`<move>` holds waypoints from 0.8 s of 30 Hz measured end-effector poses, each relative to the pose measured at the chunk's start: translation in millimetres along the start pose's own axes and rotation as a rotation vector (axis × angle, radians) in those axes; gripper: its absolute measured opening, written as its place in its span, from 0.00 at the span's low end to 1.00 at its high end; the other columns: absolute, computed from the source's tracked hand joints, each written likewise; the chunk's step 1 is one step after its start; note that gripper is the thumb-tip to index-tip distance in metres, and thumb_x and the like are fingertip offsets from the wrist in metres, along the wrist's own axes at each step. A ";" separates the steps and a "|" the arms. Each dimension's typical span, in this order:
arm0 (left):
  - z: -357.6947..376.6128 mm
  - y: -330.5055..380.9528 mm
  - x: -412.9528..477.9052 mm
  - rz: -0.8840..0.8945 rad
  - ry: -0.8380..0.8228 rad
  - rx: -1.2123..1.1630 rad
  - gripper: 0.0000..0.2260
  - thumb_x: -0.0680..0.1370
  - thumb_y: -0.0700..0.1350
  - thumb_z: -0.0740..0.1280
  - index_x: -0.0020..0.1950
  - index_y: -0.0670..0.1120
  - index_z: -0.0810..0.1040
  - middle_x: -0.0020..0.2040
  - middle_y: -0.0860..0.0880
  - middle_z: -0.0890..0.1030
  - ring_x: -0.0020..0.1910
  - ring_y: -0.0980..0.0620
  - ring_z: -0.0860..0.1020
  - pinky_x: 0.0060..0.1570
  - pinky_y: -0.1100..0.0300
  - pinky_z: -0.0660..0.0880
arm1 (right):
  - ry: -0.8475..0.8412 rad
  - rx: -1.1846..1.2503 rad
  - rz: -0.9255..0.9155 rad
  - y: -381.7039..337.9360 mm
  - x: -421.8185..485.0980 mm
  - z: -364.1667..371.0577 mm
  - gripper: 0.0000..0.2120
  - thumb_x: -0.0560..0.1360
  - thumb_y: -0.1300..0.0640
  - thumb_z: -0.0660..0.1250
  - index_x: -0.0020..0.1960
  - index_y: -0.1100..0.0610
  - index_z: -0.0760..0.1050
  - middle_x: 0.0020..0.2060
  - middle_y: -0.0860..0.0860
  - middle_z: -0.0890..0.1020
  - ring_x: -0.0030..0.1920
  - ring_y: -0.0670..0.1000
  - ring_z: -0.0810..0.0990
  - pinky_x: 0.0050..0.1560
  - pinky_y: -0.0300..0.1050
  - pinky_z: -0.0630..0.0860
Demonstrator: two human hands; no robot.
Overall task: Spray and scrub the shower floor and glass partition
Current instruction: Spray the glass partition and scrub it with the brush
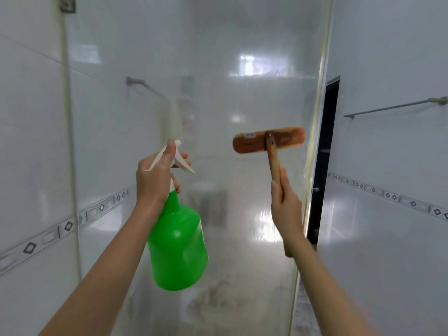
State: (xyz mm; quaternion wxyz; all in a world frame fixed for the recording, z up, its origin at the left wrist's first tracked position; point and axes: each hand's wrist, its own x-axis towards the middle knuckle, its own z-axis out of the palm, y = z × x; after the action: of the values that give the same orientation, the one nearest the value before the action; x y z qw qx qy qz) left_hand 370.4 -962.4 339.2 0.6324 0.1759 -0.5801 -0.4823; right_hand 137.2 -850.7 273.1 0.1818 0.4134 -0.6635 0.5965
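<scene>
My left hand (155, 183) is curled tight round the neck of the green spray bottle (178, 246), with fingers on its white trigger, right in front of the glass partition (218, 69). My right hand (286, 207) grips the wooden handle of the scrub brush (269, 141). The brush head is up near the glass's right edge. I cannot tell if it touches.

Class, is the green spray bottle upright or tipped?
Roughly upright: the spray bottle hangs from the left hand, white trigger head above green body.
</scene>
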 end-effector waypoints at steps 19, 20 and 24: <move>-145.3 -42.3 -54.4 -0.152 0.124 -0.005 0.17 0.82 0.58 0.63 0.43 0.53 0.87 0.49 0.45 0.87 0.22 0.54 0.70 0.24 0.63 0.69 | -0.272 -0.093 0.131 -6.9 -166.6 138.5 0.24 0.82 0.48 0.54 0.74 0.35 0.49 0.35 0.48 0.80 0.29 0.45 0.76 0.30 0.41 0.72; -149.8 -45.4 -54.1 -0.156 0.122 0.009 0.18 0.82 0.58 0.62 0.43 0.52 0.87 0.50 0.44 0.87 0.21 0.55 0.70 0.24 0.63 0.70 | -0.303 -0.106 0.056 -30.0 -146.0 152.3 0.24 0.82 0.48 0.54 0.75 0.35 0.51 0.34 0.45 0.77 0.29 0.44 0.74 0.30 0.38 0.69; -164.8 -54.9 -58.1 -0.147 0.138 0.089 0.19 0.84 0.55 0.61 0.48 0.43 0.85 0.49 0.43 0.87 0.20 0.57 0.70 0.20 0.67 0.69 | -0.318 -0.115 -0.025 -60.0 -117.1 175.1 0.23 0.82 0.48 0.55 0.76 0.39 0.56 0.40 0.39 0.75 0.33 0.41 0.73 0.33 0.37 0.70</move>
State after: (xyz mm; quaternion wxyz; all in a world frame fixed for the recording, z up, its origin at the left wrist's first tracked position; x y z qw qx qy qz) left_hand 505.1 -996.6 219.9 0.6252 0.2786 -0.5415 -0.4881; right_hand 296.6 -973.5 186.6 0.1054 0.4994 -0.7119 0.4824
